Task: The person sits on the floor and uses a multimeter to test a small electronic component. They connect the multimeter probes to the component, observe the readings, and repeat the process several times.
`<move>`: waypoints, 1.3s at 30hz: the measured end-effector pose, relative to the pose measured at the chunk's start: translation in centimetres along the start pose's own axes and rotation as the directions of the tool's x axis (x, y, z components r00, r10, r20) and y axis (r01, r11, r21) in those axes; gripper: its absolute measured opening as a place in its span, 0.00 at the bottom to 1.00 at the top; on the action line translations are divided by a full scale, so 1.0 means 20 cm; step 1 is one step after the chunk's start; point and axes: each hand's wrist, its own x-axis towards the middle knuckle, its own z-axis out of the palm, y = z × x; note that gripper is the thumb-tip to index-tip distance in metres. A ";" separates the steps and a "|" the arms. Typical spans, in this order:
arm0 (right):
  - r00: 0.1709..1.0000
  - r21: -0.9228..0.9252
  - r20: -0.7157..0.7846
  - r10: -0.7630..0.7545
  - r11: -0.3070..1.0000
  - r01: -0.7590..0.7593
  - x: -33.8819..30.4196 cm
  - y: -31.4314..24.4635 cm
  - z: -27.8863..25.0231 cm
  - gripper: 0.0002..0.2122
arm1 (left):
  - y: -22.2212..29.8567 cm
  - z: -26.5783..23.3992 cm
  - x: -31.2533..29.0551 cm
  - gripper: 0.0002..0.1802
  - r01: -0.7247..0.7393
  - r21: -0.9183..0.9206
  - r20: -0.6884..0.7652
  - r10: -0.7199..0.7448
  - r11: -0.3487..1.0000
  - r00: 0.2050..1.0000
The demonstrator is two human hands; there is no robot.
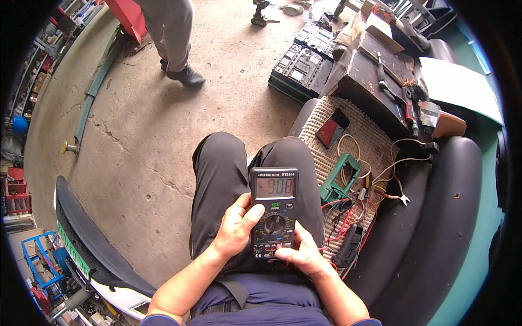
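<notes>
A dark grey digital multimeter (273, 209) with a lit display and a round selector dial rests over my lap. My left hand (236, 228) grips its left side, thumb lying near the dial. My right hand (302, 251) holds its lower right corner, fingers by the sockets at the bottom. Red and black test leads (348, 214) trail from that side across a woven mat (370, 146) to my right. I sit with my dark-trousered knees (217, 163) pointing forward.
On the mat lie a green plastic frame (340, 182), a phone (332, 128), loose wires and a black box (348, 247). Battery packs (302, 68), a wooden board with tools (383, 70) and a scooter's black body (435, 217) stand right. Another person's legs (174, 38) are ahead. A scooter (92, 250) is at left.
</notes>
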 end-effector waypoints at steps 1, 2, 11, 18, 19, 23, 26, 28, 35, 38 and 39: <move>1.000 -0.020 -0.004 -0.004 1.000 0.004 0.00 -0.01 0.00 0.36 | 0.00 0.00 0.00 0.30 0.001 -0.020 0.009 0.000 1.000 1.000; 1.000 -0.013 -0.004 0.001 1.000 -0.001 -0.01 -0.01 0.00 0.36 | 0.00 0.00 0.00 0.30 0.009 -0.035 0.016 -0.009 0.999 1.000; 1.000 -0.011 -0.002 0.019 1.000 -0.019 0.00 -0.01 0.01 0.36 | 0.01 -0.01 -0.01 0.28 0.041 -0.008 -0.003 -0.041 0.999 0.999; 1.000 -0.028 0.003 -0.008 1.000 0.008 0.01 -0.01 0.02 0.35 | 0.00 -0.01 -0.01 0.26 0.036 -0.007 -0.001 -0.036 0.999 0.999; 1.000 -0.027 0.003 -0.011 1.000 0.011 0.01 -0.01 0.02 0.35 | 0.00 -0.01 -0.01 0.26 0.037 -0.007 0.001 -0.037 0.999 0.999; 1.000 -0.027 0.016 -0.016 0.999 0.017 0.01 -0.01 0.02 0.35 | 0.01 -0.02 -0.01 0.25 0.032 -0.034 0.001 -0.032 0.999 0.999; 0.999 -0.015 0.028 -0.015 1.000 0.016 0.01 0.00 0.03 0.35 | 0.00 -0.03 -0.01 0.25 0.027 -0.042 -0.004 -0.027 0.999 1.000; 0.999 -0.009 0.036 -0.012 1.000 0.012 0.01 0.01 0.02 0.35 | 0.00 -0.02 -0.01 0.25 0.026 -0.042 -0.012 -0.026 0.999 1.000; 0.996 -0.481 0.087 -0.029 0.874 0.068 0.03 -0.04 -0.12 0.27 | -0.02 -0.01 0.00 0.24 0.042 -0.217 -0.066 -0.058 0.975 0.996; 0.908 -0.269 -0.418 -0.003 0.956 -0.120 0.04 -0.11 -0.37 0.19 | -0.03 -0.02 -0.03 0.25 0.041 -0.206 -0.068 -0.056 0.978 0.996; 0.823 -0.518 -0.550 -0.142 0.831 -0.203 0.07 -0.12 -0.47 0.19 | -0.03 -0.02 -0.04 0.25 0.064 -0.217 -0.061 -0.079 0.974 0.995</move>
